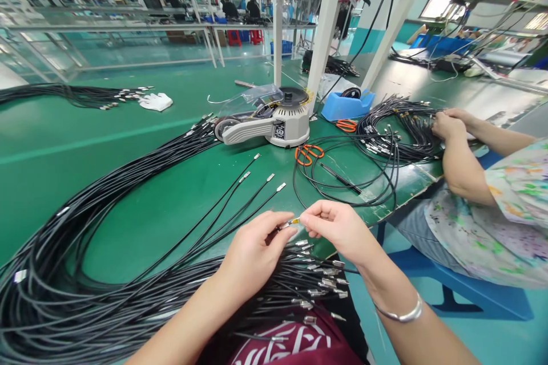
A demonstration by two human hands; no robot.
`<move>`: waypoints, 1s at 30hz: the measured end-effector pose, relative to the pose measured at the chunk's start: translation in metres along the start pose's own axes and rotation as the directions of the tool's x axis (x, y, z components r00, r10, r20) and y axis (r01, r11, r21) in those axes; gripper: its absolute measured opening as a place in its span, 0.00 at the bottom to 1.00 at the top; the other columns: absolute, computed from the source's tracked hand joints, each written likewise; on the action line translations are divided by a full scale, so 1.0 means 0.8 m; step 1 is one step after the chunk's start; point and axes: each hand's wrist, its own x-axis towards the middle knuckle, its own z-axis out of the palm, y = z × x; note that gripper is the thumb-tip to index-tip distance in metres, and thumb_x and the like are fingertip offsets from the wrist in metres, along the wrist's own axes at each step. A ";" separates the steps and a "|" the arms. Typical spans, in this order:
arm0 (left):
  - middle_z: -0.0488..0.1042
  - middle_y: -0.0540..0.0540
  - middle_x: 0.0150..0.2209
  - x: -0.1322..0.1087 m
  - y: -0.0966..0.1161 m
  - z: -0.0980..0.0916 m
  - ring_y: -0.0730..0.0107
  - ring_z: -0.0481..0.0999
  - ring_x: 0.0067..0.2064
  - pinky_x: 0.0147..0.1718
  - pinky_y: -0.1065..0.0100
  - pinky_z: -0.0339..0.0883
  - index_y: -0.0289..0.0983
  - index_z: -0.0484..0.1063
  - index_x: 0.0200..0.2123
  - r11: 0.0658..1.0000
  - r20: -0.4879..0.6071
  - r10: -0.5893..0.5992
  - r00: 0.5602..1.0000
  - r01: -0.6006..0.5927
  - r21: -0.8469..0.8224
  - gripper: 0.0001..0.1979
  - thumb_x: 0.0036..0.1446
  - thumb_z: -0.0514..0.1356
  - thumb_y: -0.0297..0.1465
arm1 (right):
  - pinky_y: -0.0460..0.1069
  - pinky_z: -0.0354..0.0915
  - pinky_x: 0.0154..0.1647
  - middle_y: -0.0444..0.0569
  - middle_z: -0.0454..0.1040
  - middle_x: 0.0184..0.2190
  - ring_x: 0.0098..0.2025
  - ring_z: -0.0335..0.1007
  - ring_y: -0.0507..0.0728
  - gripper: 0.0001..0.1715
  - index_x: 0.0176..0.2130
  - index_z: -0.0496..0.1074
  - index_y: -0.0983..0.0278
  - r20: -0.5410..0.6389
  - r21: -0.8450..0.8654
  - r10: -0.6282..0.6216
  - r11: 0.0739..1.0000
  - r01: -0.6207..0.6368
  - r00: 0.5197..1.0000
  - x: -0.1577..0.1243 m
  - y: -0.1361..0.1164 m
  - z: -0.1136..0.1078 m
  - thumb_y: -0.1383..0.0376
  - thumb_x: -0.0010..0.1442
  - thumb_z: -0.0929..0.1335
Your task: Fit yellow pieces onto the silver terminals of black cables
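My left hand (257, 248) pinches a cable end (287, 224) with a metal connector and a bit of yellow on it. At its right side my right hand (336, 228) holds the tip of the same piece between thumb and forefinger, so both hands nearly meet. Under and around my left forearm lies a large bundle of black cables (141, 308), its metal connectors (327, 283) pointing right. Several single cable ends (269, 178) lie on the green table just beyond my left hand.
A grey tape dispenser (289, 125) stands ahead on the green table (171, 205). Orange-handled scissors (309, 154), a black pen (340, 177), a blue holder (347, 105) and a white glove (156, 102) lie around it. A co-worker's hands (449, 124) hold cables at right.
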 end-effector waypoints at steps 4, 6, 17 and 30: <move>0.76 0.50 0.31 -0.004 0.003 -0.015 0.69 0.73 0.33 0.34 0.70 0.65 0.40 0.75 0.39 0.965 0.158 -0.221 0.962 0.239 -0.111 0.11 0.57 0.56 0.37 | 0.47 0.61 0.27 0.43 0.70 0.20 0.23 0.64 0.51 0.13 0.27 0.71 0.66 -0.023 0.002 0.033 0.999 -0.033 0.999 0.001 -0.001 0.005 0.58 0.51 0.70; 0.75 0.50 0.28 -0.005 0.003 -0.018 0.69 0.72 0.30 0.31 0.70 0.64 0.38 0.76 0.34 0.943 0.201 -0.263 0.944 0.295 -0.151 0.11 0.57 0.55 0.36 | 0.47 0.61 0.27 0.44 0.70 0.19 0.23 0.65 0.51 0.13 0.26 0.72 0.66 -0.018 -0.002 0.047 0.999 -0.047 0.999 0.001 -0.002 0.007 0.58 0.50 0.71; 0.73 0.50 0.24 0.007 0.012 -0.015 0.74 0.68 0.25 0.27 0.72 0.63 0.34 0.74 0.27 0.845 0.306 -0.354 0.884 0.443 -0.301 0.10 0.52 0.60 0.36 | 0.46 0.60 0.26 0.42 0.69 0.18 0.22 0.64 0.49 0.12 0.25 0.70 0.66 -0.058 0.075 0.070 0.995 -0.066 0.996 -0.004 -0.002 0.011 0.59 0.50 0.70; 0.73 0.49 0.21 0.008 0.012 -0.009 0.76 0.67 0.22 0.26 0.71 0.63 0.32 0.73 0.24 0.707 0.336 -0.395 0.855 0.517 -0.483 0.11 0.46 0.65 0.36 | 0.46 0.63 0.27 0.42 0.70 0.19 0.23 0.65 0.50 0.13 0.26 0.70 0.66 -0.053 0.083 0.037 0.996 -0.032 0.998 -0.014 0.003 0.012 0.58 0.51 0.71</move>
